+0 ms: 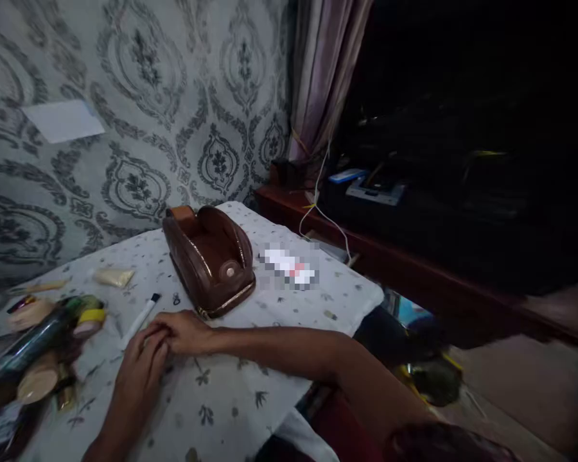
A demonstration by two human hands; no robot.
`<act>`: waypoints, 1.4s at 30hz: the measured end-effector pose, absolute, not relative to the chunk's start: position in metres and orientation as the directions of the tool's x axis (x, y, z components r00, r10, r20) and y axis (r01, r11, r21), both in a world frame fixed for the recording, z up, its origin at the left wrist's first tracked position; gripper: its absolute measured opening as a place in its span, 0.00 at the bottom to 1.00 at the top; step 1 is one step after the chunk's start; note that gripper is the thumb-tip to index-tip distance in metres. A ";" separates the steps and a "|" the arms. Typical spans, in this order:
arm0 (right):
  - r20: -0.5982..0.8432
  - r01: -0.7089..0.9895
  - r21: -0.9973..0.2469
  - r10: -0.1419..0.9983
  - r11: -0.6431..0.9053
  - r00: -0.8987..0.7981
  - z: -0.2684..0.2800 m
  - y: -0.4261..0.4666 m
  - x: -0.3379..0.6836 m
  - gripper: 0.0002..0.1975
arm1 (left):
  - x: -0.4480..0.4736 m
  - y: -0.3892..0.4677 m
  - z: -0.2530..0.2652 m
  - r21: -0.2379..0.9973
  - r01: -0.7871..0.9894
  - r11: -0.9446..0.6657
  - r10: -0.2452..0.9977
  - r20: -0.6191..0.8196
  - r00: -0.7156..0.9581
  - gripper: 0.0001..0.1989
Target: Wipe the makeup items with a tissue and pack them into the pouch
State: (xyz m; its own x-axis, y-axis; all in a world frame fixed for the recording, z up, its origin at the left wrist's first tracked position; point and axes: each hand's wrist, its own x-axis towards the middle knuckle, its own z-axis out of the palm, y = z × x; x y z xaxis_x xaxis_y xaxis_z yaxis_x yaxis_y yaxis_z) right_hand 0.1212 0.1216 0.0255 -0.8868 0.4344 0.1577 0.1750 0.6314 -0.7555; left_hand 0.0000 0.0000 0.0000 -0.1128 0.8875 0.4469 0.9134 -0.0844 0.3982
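Note:
My left hand [142, 366] and my right hand [187, 332] meet on the patterned white tablecloth [226, 385]. The left fingers lie loosely bent over the right fingertips, which they partly hide. I see nothing held in the left hand. Just beyond the fingers, a slim white tube with a dark cap [142, 317] lies slantwise on the cloth. Behind my right hand stands a brown toiletry bag [187, 273], its zip undone and its top gaping. The part of its interior that shows looks bare.
Left lies a pile of cosmetics, with a green bottle [33, 343], a yellow-lidded jar [90, 321] and a round compact [38, 380]. A cream tube [113, 277] lies behind. Right of the bag is a blurred white item [289, 266]. White cables [325, 215] hang by the dark shelf [289, 208].

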 end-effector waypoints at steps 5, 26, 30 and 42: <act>0.157 0.179 -0.755 0.439 0.631 -0.885 0.023 0.123 0.120 0.20 | -0.001 0.002 0.000 0.408 0.909 -0.085 0.888 0.445 -0.117 0.18; 0.178 0.166 -0.769 0.457 0.617 -0.871 0.016 0.124 0.118 0.18 | -0.003 0.005 -0.001 0.276 0.950 -0.144 0.852 0.524 -0.023 0.17; 0.186 0.156 -0.773 0.454 0.615 -0.871 0.016 0.124 0.118 0.19 | -0.004 0.004 -0.001 0.265 0.953 -0.144 0.848 0.529 -0.019 0.16; 0.180 0.174 -0.766 0.466 0.619 -0.866 0.014 0.125 0.115 0.17 | -0.005 0.004 -0.002 0.303 0.944 -0.128 0.860 0.508 -0.047 0.17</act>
